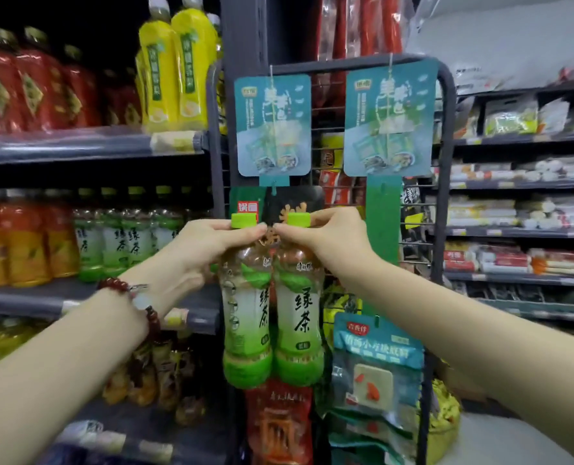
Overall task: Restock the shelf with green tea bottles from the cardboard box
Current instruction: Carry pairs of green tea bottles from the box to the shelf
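Note:
I hold two green tea bottles side by side in mid-air, in front of the wire rack. My left hand (208, 245) grips the neck of the left bottle (247, 317). The neck of the right bottle (299, 317) is pinched by my right hand (326, 241). Both bottles hang upright with green caps and green-and-white labels, touching each other. On the middle shelf (44, 297) to the left stands a row of the same green tea bottles (117, 236). The cardboard box is out of view.
Orange drink bottles (20, 243) stand left of the shelved green tea. Red bottles (33, 88) and yellow bottles (178, 68) fill the upper shelf. A wire rack (447, 182) with hanging snack packets stands behind the held bottles. Packaged goods line the right-hand shelves (520, 233).

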A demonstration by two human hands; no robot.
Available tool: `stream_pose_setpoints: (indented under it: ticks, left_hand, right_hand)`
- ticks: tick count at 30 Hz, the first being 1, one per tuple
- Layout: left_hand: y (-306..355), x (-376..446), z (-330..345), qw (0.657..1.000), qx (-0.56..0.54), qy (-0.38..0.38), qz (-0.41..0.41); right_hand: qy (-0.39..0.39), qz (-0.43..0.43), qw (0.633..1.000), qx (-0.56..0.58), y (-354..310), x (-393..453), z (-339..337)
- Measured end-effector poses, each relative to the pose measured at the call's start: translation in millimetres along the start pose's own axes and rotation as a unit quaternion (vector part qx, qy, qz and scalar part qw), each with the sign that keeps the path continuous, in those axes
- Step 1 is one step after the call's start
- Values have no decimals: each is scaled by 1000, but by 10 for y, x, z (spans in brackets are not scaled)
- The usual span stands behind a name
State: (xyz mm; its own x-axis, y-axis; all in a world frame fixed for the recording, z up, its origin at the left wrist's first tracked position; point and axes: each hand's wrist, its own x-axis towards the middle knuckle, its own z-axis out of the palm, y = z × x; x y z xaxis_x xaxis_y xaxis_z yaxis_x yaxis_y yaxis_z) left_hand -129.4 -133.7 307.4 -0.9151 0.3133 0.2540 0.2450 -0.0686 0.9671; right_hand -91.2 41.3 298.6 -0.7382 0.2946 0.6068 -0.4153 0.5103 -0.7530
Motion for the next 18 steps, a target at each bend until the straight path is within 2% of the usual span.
stream_pose_setpoints:
  ticks: [9, 13, 18]
  left_hand:
    - [-74, 313, -1009, 997, -20, -66, 19]
    - [-97, 397, -1370, 998, -4, -64, 18]
    - [-79, 386, -1613, 998, -28, -55, 16]
  right_hand:
    - [29, 10, 999, 23, -294, 37, 971]
    - [63, 20, 998, -6, -378, 72, 1331]
    - [50, 2, 999, -21, -532, 81, 1587]
